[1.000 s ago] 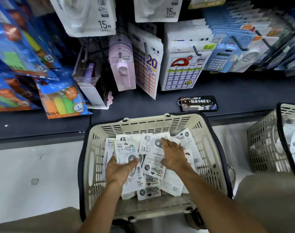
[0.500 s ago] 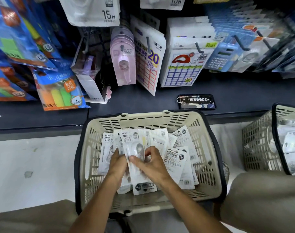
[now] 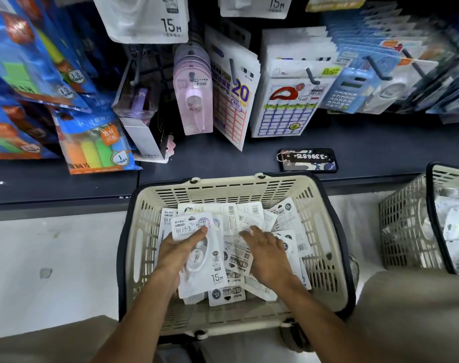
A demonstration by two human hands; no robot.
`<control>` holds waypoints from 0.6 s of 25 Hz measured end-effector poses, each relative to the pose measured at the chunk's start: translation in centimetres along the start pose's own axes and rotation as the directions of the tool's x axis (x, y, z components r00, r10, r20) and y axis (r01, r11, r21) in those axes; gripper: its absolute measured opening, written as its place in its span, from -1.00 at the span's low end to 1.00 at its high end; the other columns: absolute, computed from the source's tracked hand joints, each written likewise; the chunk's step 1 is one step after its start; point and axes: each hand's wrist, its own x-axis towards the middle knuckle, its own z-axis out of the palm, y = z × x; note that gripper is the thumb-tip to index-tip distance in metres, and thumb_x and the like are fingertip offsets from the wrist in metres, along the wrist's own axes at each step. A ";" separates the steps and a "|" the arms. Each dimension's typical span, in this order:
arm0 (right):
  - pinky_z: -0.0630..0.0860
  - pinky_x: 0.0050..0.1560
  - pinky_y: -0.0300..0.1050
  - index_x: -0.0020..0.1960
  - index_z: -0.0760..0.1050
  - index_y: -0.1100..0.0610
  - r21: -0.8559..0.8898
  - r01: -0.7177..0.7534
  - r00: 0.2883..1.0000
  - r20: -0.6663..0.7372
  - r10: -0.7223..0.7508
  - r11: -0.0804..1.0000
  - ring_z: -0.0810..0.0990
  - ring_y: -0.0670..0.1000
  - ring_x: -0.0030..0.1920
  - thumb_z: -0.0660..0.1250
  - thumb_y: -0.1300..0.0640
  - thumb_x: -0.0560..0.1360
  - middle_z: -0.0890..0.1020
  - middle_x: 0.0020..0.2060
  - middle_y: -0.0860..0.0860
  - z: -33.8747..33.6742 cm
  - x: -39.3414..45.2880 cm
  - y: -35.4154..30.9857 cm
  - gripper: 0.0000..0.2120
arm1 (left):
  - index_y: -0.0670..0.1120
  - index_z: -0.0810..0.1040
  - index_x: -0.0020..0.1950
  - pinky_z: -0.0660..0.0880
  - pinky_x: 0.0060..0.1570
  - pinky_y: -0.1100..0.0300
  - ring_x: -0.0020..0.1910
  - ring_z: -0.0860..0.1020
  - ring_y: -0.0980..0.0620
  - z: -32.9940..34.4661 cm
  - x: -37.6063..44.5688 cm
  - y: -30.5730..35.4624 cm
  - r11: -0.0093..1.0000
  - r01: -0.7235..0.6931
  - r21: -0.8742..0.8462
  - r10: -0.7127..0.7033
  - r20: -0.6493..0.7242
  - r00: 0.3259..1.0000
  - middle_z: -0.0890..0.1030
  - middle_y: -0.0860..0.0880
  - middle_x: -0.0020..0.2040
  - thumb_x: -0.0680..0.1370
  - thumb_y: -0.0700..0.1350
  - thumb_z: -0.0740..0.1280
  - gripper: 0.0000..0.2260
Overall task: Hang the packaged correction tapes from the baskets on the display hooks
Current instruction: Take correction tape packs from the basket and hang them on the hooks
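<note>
Gathering step: the left hand (image 3: 180, 251) grips a stack of packets (image 3: 199, 254) over the basket (image 3: 144, 247); the right hand (image 3: 269, 254), fingers spread flat, presses loose ones; next, probably adding another before reaching the hooks (image 3: 233, 72).

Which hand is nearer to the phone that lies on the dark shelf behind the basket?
Right. The right hand reaches into the basket nearly straight below the phone. The left hand holds a correction tape pack farther to the left.

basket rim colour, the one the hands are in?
Dark navy or black rim on a beige basket; head view.
</note>
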 end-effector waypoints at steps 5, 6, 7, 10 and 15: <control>0.03 0.55 0.13 0.50 0.36 -0.16 -0.141 0.322 0.941 -0.062 -0.333 0.936 0.05 0.04 0.61 0.27 0.07 0.64 0.18 0.60 -0.10 -0.1 0.4 3.5 -0.56 | 0.07 0.64 -0.04 0.46 -0.07 0.16 -0.17 0.61 0.26 -0.9 0.8 -1.4 0.998 -0.056 0.025 0.056 -0.017 0.998 0.70 0.30 -0.30 0.33 0.03 0.65 -0.71; 0.10 0.53 0.09 0.43 0.47 -0.13 -0.045 0.338 0.924 -0.174 -0.341 0.940 0.16 0.01 0.56 0.29 0.07 0.64 0.32 0.54 -0.11 -0.7 0.3 3.8 -0.63 | 0.07 0.66 0.00 0.49 -0.07 0.18 -0.20 0.65 0.27 -0.9 0.8 -1.4 0.995 -0.089 0.043 0.090 -0.013 0.996 0.72 0.27 -0.23 0.34 0.02 0.64 -0.70; 0.22 0.48 0.03 0.35 0.56 -0.07 0.106 0.318 0.919 -0.280 -0.278 0.942 0.30 -0.01 0.49 0.32 0.12 0.62 0.47 0.44 -0.09 -1.5 0.3 3.9 -0.68 | 0.06 0.67 0.03 0.51 -0.10 0.20 -0.23 0.68 0.27 -0.8 0.7 -1.3 0.991 -0.123 0.048 0.124 -0.011 0.992 0.74 0.25 -0.20 0.35 0.00 0.64 -0.69; 0.65 0.06 -0.11 0.12 0.67 0.03 0.719 0.191 0.923 -0.363 0.127 0.669 0.69 -0.13 0.06 0.32 0.17 0.61 0.73 0.07 0.02 -4.8 0.3 3.7 -0.83 | 0.04 0.67 0.07 0.56 -0.17 0.21 -0.21 0.71 0.24 -0.4 0.4 -0.4 0.984 -0.179 -0.023 0.178 -0.027 0.984 0.76 0.18 -0.15 0.36 -0.05 0.64 -0.67; 0.62 -0.27 -0.17 -0.10 0.67 0.05 0.990 -0.047 0.955 0.005 0.297 0.134 0.71 -0.02 -0.23 0.32 0.10 0.61 0.75 -0.16 0.02 -6.5 -0.5 1.7 -0.82 | 0.09 0.63 0.06 0.47 -0.20 0.32 -0.19 0.70 0.28 0.3 -0.4 0.0 0.983 -0.177 0.048 0.173 0.078 0.982 0.75 0.21 -0.14 0.36 0.01 0.63 -0.67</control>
